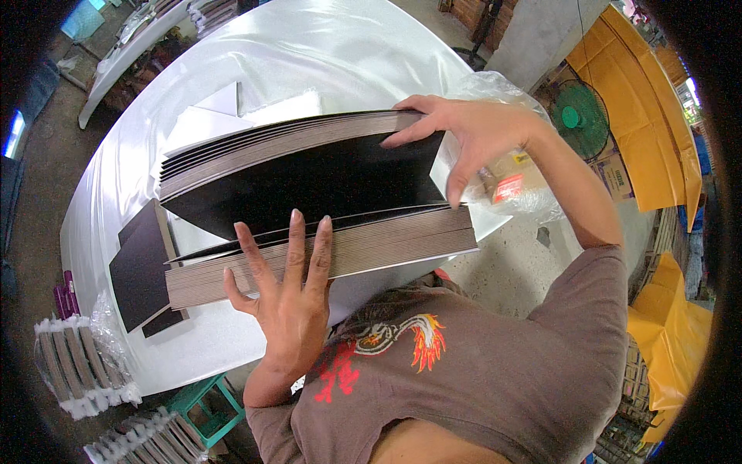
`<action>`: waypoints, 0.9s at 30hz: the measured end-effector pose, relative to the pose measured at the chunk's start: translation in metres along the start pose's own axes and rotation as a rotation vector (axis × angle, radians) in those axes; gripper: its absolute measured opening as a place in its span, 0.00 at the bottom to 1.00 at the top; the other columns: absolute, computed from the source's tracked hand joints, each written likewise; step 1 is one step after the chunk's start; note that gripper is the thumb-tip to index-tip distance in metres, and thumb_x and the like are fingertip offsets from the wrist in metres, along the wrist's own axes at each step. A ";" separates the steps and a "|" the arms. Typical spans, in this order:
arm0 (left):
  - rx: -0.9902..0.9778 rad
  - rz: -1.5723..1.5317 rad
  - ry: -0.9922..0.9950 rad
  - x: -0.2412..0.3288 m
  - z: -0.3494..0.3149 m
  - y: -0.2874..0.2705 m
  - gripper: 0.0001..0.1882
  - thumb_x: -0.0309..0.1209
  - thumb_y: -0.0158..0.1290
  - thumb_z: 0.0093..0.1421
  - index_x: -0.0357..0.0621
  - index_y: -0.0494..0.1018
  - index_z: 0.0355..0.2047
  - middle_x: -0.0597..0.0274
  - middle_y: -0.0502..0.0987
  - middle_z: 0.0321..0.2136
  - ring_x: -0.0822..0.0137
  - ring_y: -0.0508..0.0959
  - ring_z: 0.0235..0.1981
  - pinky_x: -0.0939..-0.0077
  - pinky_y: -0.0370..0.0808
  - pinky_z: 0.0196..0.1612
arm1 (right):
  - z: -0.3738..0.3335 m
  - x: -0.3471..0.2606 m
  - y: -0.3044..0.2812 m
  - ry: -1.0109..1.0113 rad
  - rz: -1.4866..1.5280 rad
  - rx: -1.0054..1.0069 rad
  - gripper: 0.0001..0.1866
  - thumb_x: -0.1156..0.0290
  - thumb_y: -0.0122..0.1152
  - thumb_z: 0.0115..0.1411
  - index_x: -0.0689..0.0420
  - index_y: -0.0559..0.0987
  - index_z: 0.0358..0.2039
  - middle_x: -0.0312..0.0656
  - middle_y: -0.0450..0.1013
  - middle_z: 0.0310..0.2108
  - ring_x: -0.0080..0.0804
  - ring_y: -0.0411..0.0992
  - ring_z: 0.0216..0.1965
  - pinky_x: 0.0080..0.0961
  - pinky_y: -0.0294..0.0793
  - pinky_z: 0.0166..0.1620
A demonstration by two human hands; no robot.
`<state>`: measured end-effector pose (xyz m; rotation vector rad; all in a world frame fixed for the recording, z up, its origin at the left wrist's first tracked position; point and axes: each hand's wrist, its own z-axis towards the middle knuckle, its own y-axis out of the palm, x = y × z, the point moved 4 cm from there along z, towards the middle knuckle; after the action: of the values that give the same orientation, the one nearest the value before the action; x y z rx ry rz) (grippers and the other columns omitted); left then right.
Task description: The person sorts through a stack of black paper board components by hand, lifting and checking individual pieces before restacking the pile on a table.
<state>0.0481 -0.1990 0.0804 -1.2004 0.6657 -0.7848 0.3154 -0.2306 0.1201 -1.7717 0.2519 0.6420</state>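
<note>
The right grip (485,127), fingers spread, bridges the right ends of the upper board stack (294,138) and lower board stack (386,238), mid-frame; the left grip (290,301) lies splayed across the lower board stack. Even, gentle pressure should keep edges flush.

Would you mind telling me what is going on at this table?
The person's left hand is spread across the edge of the near stack of boards, while the right hand is at the right end of the far stack. The stacks are parted, the far one's black face showing. Dark boards lie left on the white table.
</note>
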 end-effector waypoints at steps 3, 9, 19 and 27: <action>-0.004 -0.016 -0.002 0.000 -0.001 0.002 0.28 0.34 0.49 0.58 0.67 0.61 0.59 0.71 0.56 0.63 0.43 0.42 0.65 0.36 0.34 0.54 | 0.000 0.001 0.003 0.008 -0.071 -0.026 0.54 0.56 0.78 0.21 0.47 0.67 0.57 0.59 0.50 0.60 0.52 0.53 0.61 0.35 0.53 0.61; 0.045 -0.006 0.006 -0.003 -0.003 0.006 0.27 0.34 0.49 0.58 0.67 0.62 0.58 0.70 0.56 0.62 0.43 0.42 0.65 0.35 0.33 0.54 | 0.006 0.002 -0.001 0.022 -0.041 -0.081 0.53 0.59 0.77 0.23 0.44 0.67 0.57 0.56 0.50 0.61 0.50 0.54 0.60 0.35 0.52 0.61; 0.184 0.042 0.026 0.001 -0.006 0.009 0.24 0.31 0.50 0.57 0.67 0.68 0.54 0.75 0.65 0.57 0.68 0.63 0.59 0.55 0.39 0.57 | 0.006 0.017 -0.002 0.026 0.124 -0.071 0.25 0.66 0.62 0.48 0.52 0.74 0.50 0.54 0.57 0.58 0.44 0.58 0.58 0.35 0.58 0.58; 0.155 -0.009 0.002 0.002 -0.001 0.006 0.25 0.28 0.50 0.57 0.65 0.67 0.55 0.70 0.63 0.59 0.65 0.62 0.60 0.55 0.38 0.57 | 0.003 0.009 -0.002 0.004 0.004 -0.011 0.44 0.55 0.76 0.28 0.53 0.73 0.51 0.56 0.53 0.59 0.50 0.55 0.59 0.33 0.54 0.60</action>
<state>0.0499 -0.1999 0.0740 -1.0622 0.5905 -0.8308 0.3228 -0.2259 0.1161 -1.7835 0.2549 0.6443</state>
